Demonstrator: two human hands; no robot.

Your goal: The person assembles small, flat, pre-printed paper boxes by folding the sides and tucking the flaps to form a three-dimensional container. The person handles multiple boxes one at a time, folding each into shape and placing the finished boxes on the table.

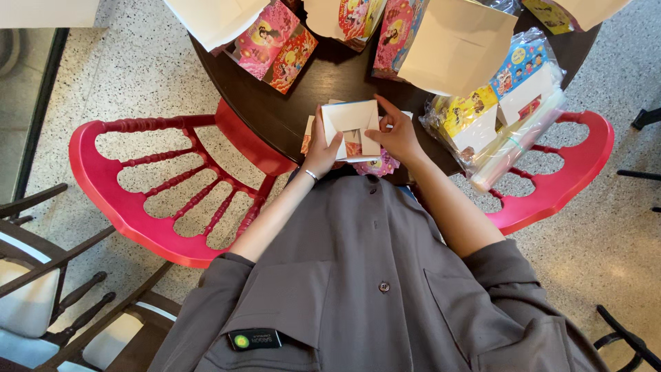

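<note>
Here, left hand [321, 146] and right hand [394, 135] fingers clamped on upright white paper box [351, 122], open top tilted forward

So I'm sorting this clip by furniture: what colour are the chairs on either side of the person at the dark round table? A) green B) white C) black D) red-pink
D: a red-pink chair stands on the person's left and a matching chair on the right, both pulled up to the dark table.

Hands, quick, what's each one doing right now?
Left hand: closed on the left edge of the folded paper box.
Right hand: gripping the box's right side, index finger pressing its top.
</note>
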